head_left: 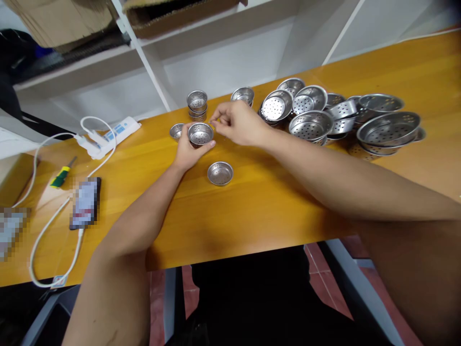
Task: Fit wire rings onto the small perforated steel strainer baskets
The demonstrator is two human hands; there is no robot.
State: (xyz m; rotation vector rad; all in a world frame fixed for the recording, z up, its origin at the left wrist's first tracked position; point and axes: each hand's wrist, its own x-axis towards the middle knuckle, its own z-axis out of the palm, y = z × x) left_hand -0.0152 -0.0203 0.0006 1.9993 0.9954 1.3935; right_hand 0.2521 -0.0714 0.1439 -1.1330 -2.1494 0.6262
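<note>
Nearest, at the bottom of the frame: dark clothing and red floor tiles below the counter's (252,226) front edge, which runs across the lower middle of the frame. Two bare forearms crossing that edge, converging toward the upper centre.

Open wood between the front edge and the hands, bare except for a single shallow perforated cup (220,173) just below centre, lying rim up, apart from both hands.

Lower left of the frame: a phone (85,203) lying flat, a white cable (46,230) looping out past the counter's front edge, a green and yellow screwdriver (62,176) above it.

Centre: left hand (189,150) curled around a small steel strainer cup (200,134), thumb and fingers wrapped on its wall, rim up. Right hand (239,123) just beside it to the right, fingers pinched together at the cup's right rim; too small to tell whether anything sits between the fingertips.

Just behind: a small dish (176,130) touching the left hand's far side, a short stack of cups (197,104) above it, another cup (242,95) above the right hand.

Upper right: a crowded heap of larger strainer bowls (338,117), overlapping and tilted, filling the counter toward its far edge. Upper left: a white power strip (111,134) near the back edge.

Farthest: white shelving (151,72) along the counter's back edge, a cardboard box (173,17) on top.
</note>
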